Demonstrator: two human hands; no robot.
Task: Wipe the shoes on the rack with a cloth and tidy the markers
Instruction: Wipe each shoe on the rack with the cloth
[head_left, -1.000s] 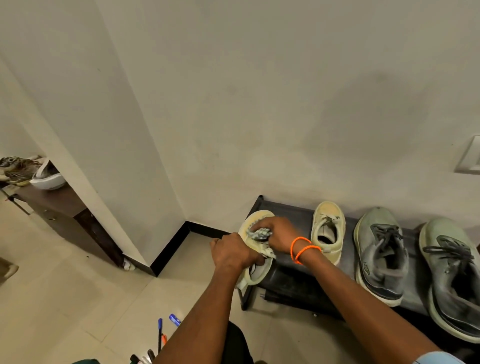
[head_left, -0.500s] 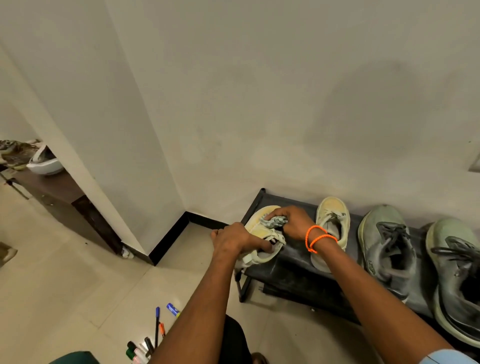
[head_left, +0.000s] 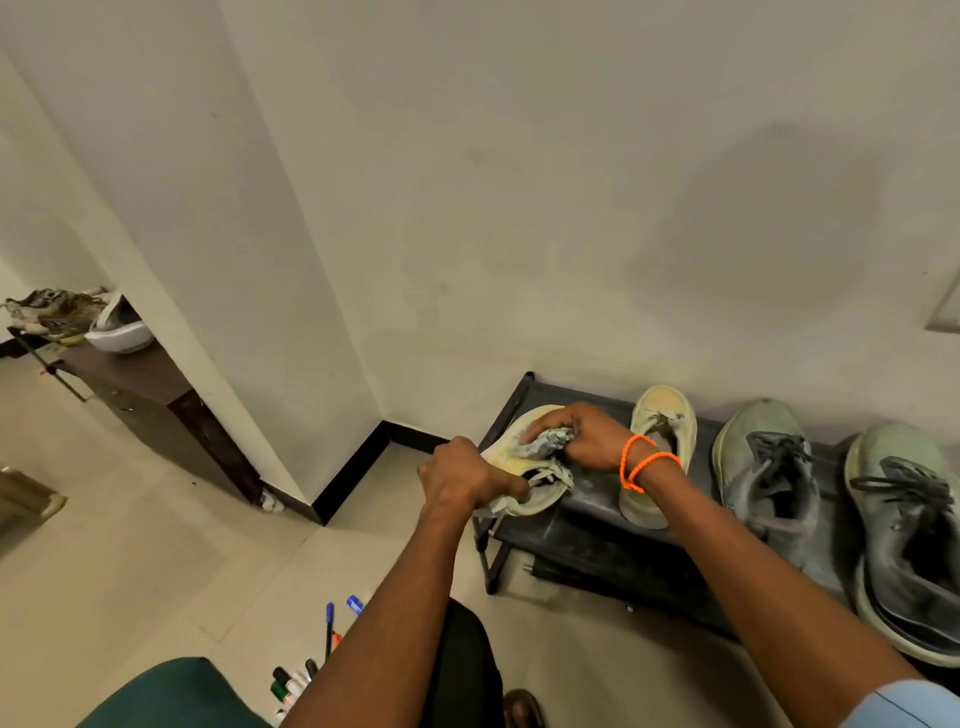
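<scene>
On the black shoe rack (head_left: 613, 525) against the wall you have four shoes in view: two pale yellow ones at the rack's left end and two grey-green ones further right along it. Your left hand (head_left: 462, 475) grips the heel end of the leftmost yellow shoe (head_left: 519, 447), which is tilted up at the rack's left corner, fingers curled round its collar. Your right hand (head_left: 582, 439), with two orange bands (head_left: 647, 462) on the wrist, clutches one crumpled grey-green cloth (head_left: 548, 441) and presses it onto that shoe's upper. The second yellow shoe (head_left: 662, 415) stands flat on the rack just right of your right wrist; the nearer grey shoe (head_left: 769, 467) sits beside it, and the far grey shoe (head_left: 909, 535) is at the rack's right end. On the floor, left of the rack and near your left forearm, lie the markers (head_left: 311, 660): two blue-capped ones apart from a cluster whose count you cannot tell, since your arm hides part of it.
</scene>
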